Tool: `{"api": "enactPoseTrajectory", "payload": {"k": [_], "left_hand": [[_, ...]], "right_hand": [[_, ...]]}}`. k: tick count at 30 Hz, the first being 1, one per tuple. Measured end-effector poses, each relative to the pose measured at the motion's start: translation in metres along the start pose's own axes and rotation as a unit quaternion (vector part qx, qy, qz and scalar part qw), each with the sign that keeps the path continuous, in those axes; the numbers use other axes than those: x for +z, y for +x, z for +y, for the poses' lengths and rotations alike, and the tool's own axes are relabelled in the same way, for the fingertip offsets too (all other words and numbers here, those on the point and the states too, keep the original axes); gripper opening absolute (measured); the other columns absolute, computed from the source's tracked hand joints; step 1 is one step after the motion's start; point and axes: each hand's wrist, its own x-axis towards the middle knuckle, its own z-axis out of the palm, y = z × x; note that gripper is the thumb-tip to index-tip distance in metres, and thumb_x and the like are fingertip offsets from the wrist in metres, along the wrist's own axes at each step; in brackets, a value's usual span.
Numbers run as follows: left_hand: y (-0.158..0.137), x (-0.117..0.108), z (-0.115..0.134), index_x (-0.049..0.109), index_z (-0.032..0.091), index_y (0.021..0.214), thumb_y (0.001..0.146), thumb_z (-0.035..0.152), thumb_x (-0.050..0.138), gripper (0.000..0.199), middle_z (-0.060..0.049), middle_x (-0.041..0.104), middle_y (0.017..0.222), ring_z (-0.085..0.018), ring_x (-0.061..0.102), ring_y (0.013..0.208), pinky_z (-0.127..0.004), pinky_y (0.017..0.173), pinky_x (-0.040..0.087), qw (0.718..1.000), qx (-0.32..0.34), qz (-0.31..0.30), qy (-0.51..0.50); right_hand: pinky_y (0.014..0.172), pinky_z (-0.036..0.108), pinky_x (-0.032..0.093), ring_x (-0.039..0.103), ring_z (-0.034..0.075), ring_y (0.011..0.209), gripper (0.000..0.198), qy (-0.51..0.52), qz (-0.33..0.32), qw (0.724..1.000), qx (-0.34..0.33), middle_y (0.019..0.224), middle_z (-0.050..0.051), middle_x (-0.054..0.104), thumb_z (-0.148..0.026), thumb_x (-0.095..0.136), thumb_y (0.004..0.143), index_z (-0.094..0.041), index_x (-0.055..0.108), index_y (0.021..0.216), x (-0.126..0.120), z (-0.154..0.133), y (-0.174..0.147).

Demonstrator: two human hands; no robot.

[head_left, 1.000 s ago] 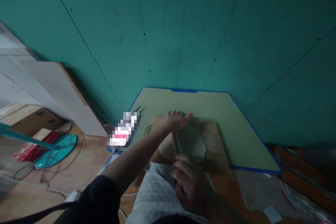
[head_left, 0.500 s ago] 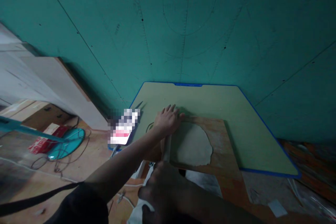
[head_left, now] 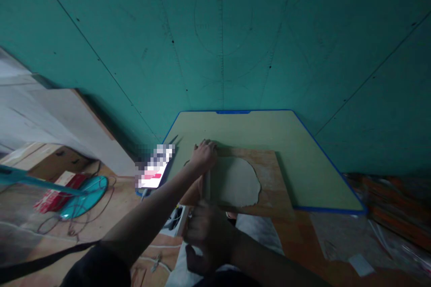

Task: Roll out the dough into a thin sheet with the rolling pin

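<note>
A thin, roughly round sheet of rolled-out dough [head_left: 237, 181] lies on a wooden board [head_left: 281, 190]. Along the dough's left side a rolling pin [head_left: 206, 184] points away from me. At its far end my left hand [head_left: 204, 156] is closed over the pin, fingers bent. My right hand [head_left: 210, 233], dark and slightly blurred, curls round the near end with its thumb held apart below. Both ends of the pin are hidden under the hands. The wooden board rests on a pale green table with a blue rim [head_left: 313, 175].
A lit phone or tablet [head_left: 156, 170] stands at the table's left edge, partly pixelated, beside a knife-like pointed object [head_left: 173, 139]. A turquoise round base [head_left: 85, 197], a red box [head_left: 59, 190] and cables lie on the floor left. The green wall [head_left: 232, 67] rises behind the table.
The view has shifted, so table and board appear farther left. My left fingers, stretched out before, are now bent over the pin. Both hands stay at the pin's ends.
</note>
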Motion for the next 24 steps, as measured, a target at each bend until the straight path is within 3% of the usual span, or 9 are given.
{"api": "enactPoseTrajectory", "payload": {"k": [2, 5, 11, 16, 19, 22, 24], "left_hand": [[0.003, 0.003, 0.009, 0.062, 0.017, 0.118, 0.094, 0.022, 0.037, 0.035, -0.015, 0.060, 0.125, -0.033, 0.046, 0.127, -0.058, 0.106, 0.035, 1.000, 0.008, 0.006, 0.003], [0.004, 0.004, 0.014, 0.062, 0.017, 0.119, 0.093, 0.022, 0.039, 0.036, -0.014, 0.061, 0.125, -0.032, 0.047, 0.127, -0.052, 0.106, 0.036, 1.000, 0.023, 0.007, 0.000], [-0.003, -0.003, -0.006, 0.060, 0.020, 0.126, 0.095, 0.023, 0.037, 0.038, -0.012, 0.054, 0.139, -0.029, 0.042, 0.135, -0.049, 0.111, 0.032, 1.000, -0.015, -0.005, -0.019], [-0.019, -0.009, -0.036, 0.060, 0.021, 0.123, 0.100, 0.030, 0.030, 0.038, -0.009, 0.063, 0.125, -0.024, 0.058, 0.117, -0.040, 0.101, 0.044, 0.999, -0.015, 0.023, -0.039], [-0.024, -0.011, -0.048, 0.060, 0.018, 0.119, 0.101, 0.027, 0.025, 0.041, -0.010, 0.064, 0.123, -0.023, 0.060, 0.114, -0.037, 0.098, 0.046, 0.999, -0.013, 0.019, -0.029], [-0.023, -0.013, -0.048, 0.058, 0.014, 0.123, 0.100, 0.026, 0.028, 0.040, -0.014, 0.059, 0.131, -0.025, 0.053, 0.124, -0.041, 0.105, 0.042, 0.999, 0.012, 0.045, -0.018], [-0.023, -0.015, -0.042, 0.058, 0.014, 0.124, 0.099, 0.029, 0.034, 0.037, -0.015, 0.055, 0.137, -0.026, 0.047, 0.131, -0.045, 0.110, 0.037, 0.997, 0.041, 0.070, -0.013]], "right_hand": [[0.062, 0.032, 0.036, 0.048, 0.015, 0.058, 0.016, -0.018, 0.040, 0.999, 0.022, 0.056, -0.001, 0.054, -0.032, 0.059, 0.067, -0.021, 0.054, 0.057, 0.004, 0.001, -0.013], [0.062, 0.033, 0.036, 0.047, 0.015, 0.058, 0.018, -0.018, 0.058, 0.998, 0.028, 0.056, -0.001, 0.054, -0.035, 0.059, 0.069, -0.021, 0.054, 0.059, 0.007, 0.001, -0.017], [0.054, 0.032, 0.035, 0.047, 0.015, 0.048, 0.021, 0.010, -0.028, 1.000, -0.008, 0.048, -0.002, 0.056, -0.041, 0.057, 0.069, -0.021, 0.062, 0.062, 0.005, 0.000, 0.013], [0.051, 0.031, 0.038, 0.054, 0.017, 0.052, 0.030, 0.009, -0.120, 0.993, -0.010, 0.054, -0.001, 0.063, -0.046, 0.054, 0.078, -0.020, 0.067, 0.070, -0.010, -0.003, 0.044], [0.055, 0.032, 0.042, 0.059, 0.017, 0.060, 0.022, 0.002, -0.155, 0.988, -0.010, 0.065, 0.000, 0.068, -0.035, 0.054, 0.083, -0.020, 0.067, 0.076, -0.013, -0.001, 0.051], [0.071, 0.035, 0.049, 0.063, 0.019, 0.077, 0.014, -0.016, -0.102, 0.995, -0.014, 0.083, 0.003, 0.070, -0.024, 0.055, 0.085, -0.019, 0.067, 0.089, -0.012, 0.000, 0.040], [0.085, 0.037, 0.050, 0.062, 0.021, 0.097, 0.018, -0.031, -0.047, 0.998, 0.023, 0.100, 0.007, 0.069, -0.021, 0.054, 0.087, -0.018, 0.066, 0.100, -0.013, -0.002, 0.024]]}}
